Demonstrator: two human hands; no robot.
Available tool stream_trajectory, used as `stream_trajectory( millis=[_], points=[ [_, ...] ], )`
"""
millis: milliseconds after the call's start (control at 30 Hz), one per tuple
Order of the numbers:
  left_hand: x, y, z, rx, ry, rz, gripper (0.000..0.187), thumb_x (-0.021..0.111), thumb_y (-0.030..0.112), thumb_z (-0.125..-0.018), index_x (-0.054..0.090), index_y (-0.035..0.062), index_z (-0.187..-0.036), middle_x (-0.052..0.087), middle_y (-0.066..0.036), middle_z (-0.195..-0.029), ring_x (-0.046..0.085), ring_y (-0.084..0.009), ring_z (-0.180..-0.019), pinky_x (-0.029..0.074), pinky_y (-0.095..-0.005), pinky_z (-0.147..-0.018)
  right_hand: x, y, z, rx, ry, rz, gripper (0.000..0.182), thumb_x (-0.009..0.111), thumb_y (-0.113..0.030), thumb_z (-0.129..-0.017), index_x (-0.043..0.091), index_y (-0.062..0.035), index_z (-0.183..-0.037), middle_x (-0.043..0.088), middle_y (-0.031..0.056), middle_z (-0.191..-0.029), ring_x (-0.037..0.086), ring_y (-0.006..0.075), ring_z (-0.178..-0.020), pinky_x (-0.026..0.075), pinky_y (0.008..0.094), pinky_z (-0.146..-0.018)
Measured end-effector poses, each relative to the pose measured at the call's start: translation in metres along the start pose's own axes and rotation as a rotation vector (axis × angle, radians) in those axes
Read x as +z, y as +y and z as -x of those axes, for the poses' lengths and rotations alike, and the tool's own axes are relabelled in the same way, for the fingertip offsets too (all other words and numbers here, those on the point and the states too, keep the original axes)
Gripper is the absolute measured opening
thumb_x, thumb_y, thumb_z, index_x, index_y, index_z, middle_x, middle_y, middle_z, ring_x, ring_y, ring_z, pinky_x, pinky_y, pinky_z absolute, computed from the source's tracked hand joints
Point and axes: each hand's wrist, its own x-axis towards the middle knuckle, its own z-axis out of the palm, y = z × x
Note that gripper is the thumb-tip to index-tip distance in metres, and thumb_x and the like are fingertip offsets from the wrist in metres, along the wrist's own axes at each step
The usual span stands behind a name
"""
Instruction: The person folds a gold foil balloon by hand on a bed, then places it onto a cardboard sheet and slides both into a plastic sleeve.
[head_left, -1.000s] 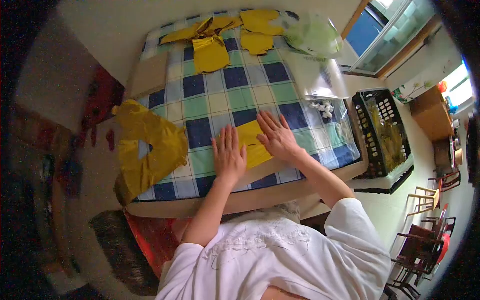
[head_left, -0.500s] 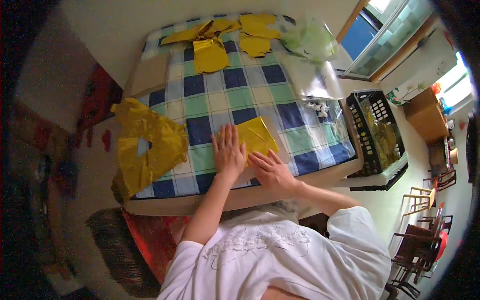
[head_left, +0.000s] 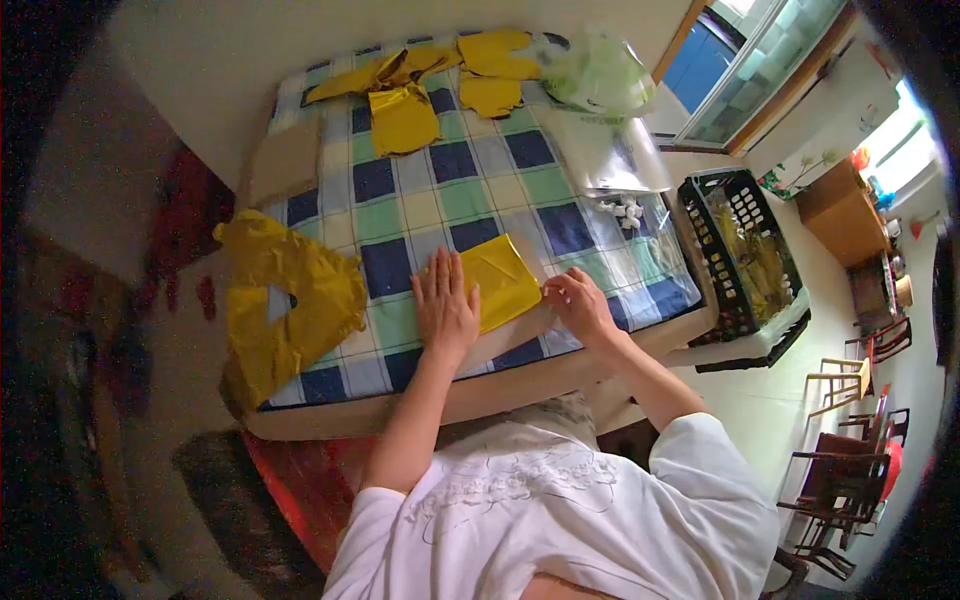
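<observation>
Checked cloth [head_left: 375, 215]. Beside it, black crate [head_left: 712, 277], perforated walls, crumpled gold material [head_left: 760, 265] inside. Clear bag [head_left: 600, 80], green print, at cloth's far right; contents unclear. Folded gold sheet [head_left: 498, 280] near cloth's front edge, glossy, roughly rectangular, lightly creased. Left hand [head_left: 447, 312] flat on its left side, fingers extended. Right hand [head_left: 580, 305] narrowed at its right edge; grip unclear.

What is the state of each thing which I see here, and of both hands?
left hand: flat, fingers extended
right hand: fingers bent, at sheet's edge
yellow sheet: flat, lightly creased
large yellow piece: wrinkled, with a hole
far yellow pieces: loose, partly creased
checked cloth: spread out
black crate: open, holding yellow material
</observation>
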Motion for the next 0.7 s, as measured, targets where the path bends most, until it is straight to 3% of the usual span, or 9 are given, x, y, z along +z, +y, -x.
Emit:
stream_trajectory(
  millis=[133,267,467,533,633,700],
  points=[
    [-0.004,0.001,0.001,0.034,0.058,0.016,0.063,0.049,0.037,-0.091,0.030,0.0093,-0.143,0.026,-0.015,-0.149,0.025,-0.0307,-0.138,0.014,-0.0534,-0.111,0.003,-0.001,-0.010,0.045,-0.029,-0.084,0.009,0.059,-0.014,-0.084,0.063,-0.0091,-0.091,0.057,0.0113,-0.090,0.055,0.0324,-0.094,0.046,0.0395,-0.079],
    [-0.003,-0.005,0.000,0.026,0.079,0.156,0.059,0.051,0.037,-0.090,0.035,0.0120,-0.141,0.028,-0.015,-0.148,0.026,-0.0315,-0.137,0.016,-0.0551,-0.110,-0.006,0.007,-0.010,-0.151,0.011,-0.003,0.014,0.059,-0.011,-0.081,0.063,-0.0093,-0.094,0.057,0.0109,-0.096,0.054,0.0324,-0.096,0.046,0.0399,-0.079],
    [-0.006,0.010,-0.018,0.353,-0.122,0.103,0.052,0.052,0.033,-0.090,0.041,0.0175,-0.138,0.029,-0.010,-0.149,0.025,-0.0281,-0.138,0.017,-0.0576,-0.109,-0.015,0.027,-0.004,-0.442,-0.019,0.183,0.037,0.061,-0.011,-0.078,0.064,-0.0208,-0.113,0.055,0.0067,-0.113,0.052,0.0300,-0.103,0.044,0.0403,-0.085],
    [-0.004,0.014,-0.017,0.328,-0.153,0.137,0.051,0.052,0.033,-0.090,0.042,0.0191,-0.138,0.028,-0.009,-0.149,0.025,-0.0270,-0.138,0.016,-0.0576,-0.109,-0.023,0.028,-0.008,-0.485,-0.066,0.230,0.041,0.062,-0.012,-0.078,0.063,-0.0246,-0.117,0.054,0.0056,-0.118,0.050,0.0289,-0.106,0.042,0.0402,-0.089],
    [-0.004,0.016,-0.016,0.324,-0.167,0.156,0.050,0.053,0.034,-0.090,0.043,0.0223,-0.137,0.027,-0.009,-0.150,0.024,-0.0268,-0.139,0.015,-0.0576,-0.109,-0.029,0.030,-0.011,-0.519,-0.144,0.276,0.038,0.060,-0.015,-0.079,0.063,-0.0252,-0.115,0.051,0.0055,-0.123,0.048,0.0278,-0.111,0.040,0.0409,-0.093],
    [-0.006,0.017,-0.016,0.337,-0.171,0.136,0.049,0.054,0.035,-0.089,0.044,0.0249,-0.137,0.027,-0.008,-0.150,0.023,-0.0273,-0.139,0.015,-0.0575,-0.109,-0.027,0.039,-0.018,-0.619,-0.155,0.276,0.043,0.060,-0.007,-0.073,0.065,-0.0227,-0.112,0.047,0.0074,-0.130,0.046,0.0289,-0.117,0.039,0.0415,-0.096]
  ],
)
